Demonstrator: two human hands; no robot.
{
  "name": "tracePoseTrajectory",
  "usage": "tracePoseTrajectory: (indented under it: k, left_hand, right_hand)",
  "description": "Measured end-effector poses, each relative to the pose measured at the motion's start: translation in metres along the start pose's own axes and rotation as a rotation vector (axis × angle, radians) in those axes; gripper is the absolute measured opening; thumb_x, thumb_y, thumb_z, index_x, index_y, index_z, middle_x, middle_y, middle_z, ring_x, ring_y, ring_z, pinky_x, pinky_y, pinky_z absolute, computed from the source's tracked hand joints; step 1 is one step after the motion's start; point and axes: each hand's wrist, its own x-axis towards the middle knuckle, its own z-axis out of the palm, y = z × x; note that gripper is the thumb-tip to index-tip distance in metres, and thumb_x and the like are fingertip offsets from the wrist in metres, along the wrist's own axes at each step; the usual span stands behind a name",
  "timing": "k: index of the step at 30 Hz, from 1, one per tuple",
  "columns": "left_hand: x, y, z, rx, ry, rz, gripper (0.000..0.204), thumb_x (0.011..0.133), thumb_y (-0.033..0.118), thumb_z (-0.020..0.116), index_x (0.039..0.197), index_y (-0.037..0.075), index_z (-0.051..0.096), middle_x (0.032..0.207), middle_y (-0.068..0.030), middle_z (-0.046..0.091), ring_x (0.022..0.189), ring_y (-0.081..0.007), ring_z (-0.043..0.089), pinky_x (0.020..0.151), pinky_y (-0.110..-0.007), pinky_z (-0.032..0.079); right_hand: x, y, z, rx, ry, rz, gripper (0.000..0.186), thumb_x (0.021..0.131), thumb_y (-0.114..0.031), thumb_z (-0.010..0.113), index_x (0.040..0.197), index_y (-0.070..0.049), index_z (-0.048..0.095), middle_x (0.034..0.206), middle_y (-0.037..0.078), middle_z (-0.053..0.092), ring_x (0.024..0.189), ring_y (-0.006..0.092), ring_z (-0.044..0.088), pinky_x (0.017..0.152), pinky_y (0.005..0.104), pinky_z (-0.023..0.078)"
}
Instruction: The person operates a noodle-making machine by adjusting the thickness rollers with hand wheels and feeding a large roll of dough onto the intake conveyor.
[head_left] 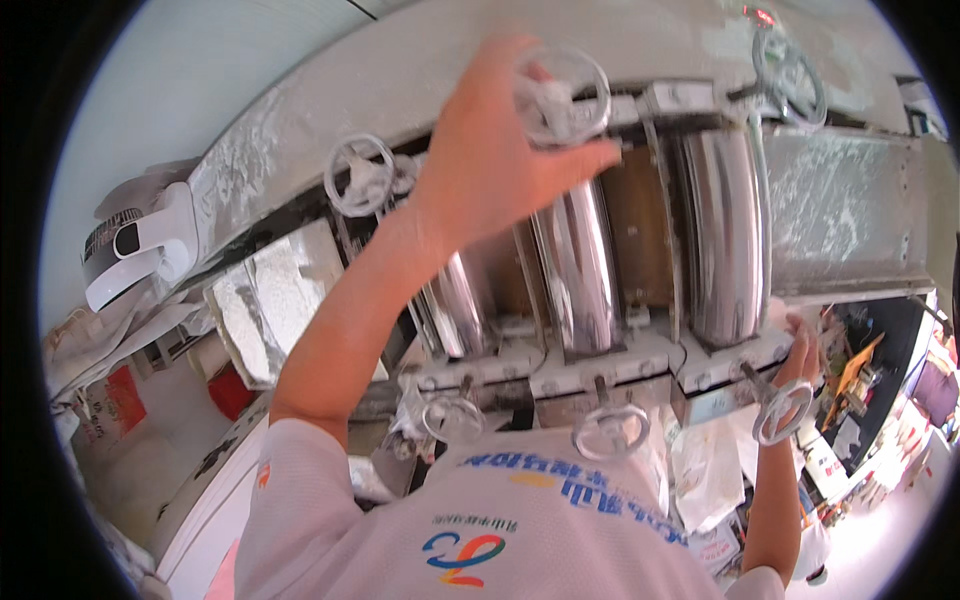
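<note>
My left hand (485, 160) is blurred at the middle upper handwheel (585, 112), its thumb stretched out and its other fingertips partly hidden at the wheel. My right hand (798, 355) is at the lower right handwheel (783, 410), fingers extended and partly behind it; contact is unclear. Between the upper and lower wheels stand three shiny metal rollers (720, 235), with brown panels (640, 250) between them. Other handwheels are at the upper left (358, 175), upper right (788, 75), lower left (453, 418) and lower middle (610, 430).
A white appliance (160, 240) sits at the left end of the flour-dusted machine, beside a white-powdered tray (270, 300). A flat metal surface (845, 210) extends at the right. Red items (228, 390) lie low at the left, and clutter (860, 370) fills a dark shelf at the right.
</note>
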Motion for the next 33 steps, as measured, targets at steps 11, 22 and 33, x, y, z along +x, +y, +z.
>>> tracePoseTrajectory:
  k: [11, 22, 33]
  left_hand:
    - [-0.001, -0.011, -0.006, -0.007, 0.100, 0.154, 0.081, 0.071, 0.027, 0.095, 0.136, 0.004, 0.052, 0.115, -0.0122, 0.060, 0.103, -0.0279, 0.061, 0.088, -0.039, 0.051]
    - [0.012, -0.002, 0.020, 0.068, 0.212, 0.041, 0.082, 0.060, 0.025, 0.100, 0.125, 0.000, 0.056, 0.113, -0.0152, 0.056, 0.098, -0.0286, 0.053, 0.079, -0.037, 0.047]
    - [0.026, -0.002, 0.016, 0.186, 0.105, 0.003, 0.089, 0.050, 0.042, 0.101, 0.116, 0.002, 0.056, 0.108, -0.0100, 0.051, 0.096, -0.0240, 0.049, 0.073, -0.032, 0.042]
  right_hand:
    - [0.002, 0.001, -0.004, -0.349, 0.013, -0.253, 0.040, 0.108, -0.026, 0.038, 0.110, 0.004, 0.065, 0.105, 0.017, 0.066, 0.099, 0.0289, 0.062, 0.095, 0.0390, 0.047]
    - [0.001, -0.020, 0.007, -0.048, -0.001, 0.049, 0.038, 0.109, -0.023, 0.037, 0.105, 0.004, 0.062, 0.092, 0.007, 0.055, 0.085, 0.0185, 0.049, 0.081, 0.0311, 0.042]
    - [0.008, -0.017, 0.010, -0.071, -0.006, 0.076, 0.042, 0.110, -0.027, 0.031, 0.103, 0.003, 0.060, 0.085, 0.005, 0.047, 0.078, 0.0159, 0.043, 0.085, 0.0325, 0.037]
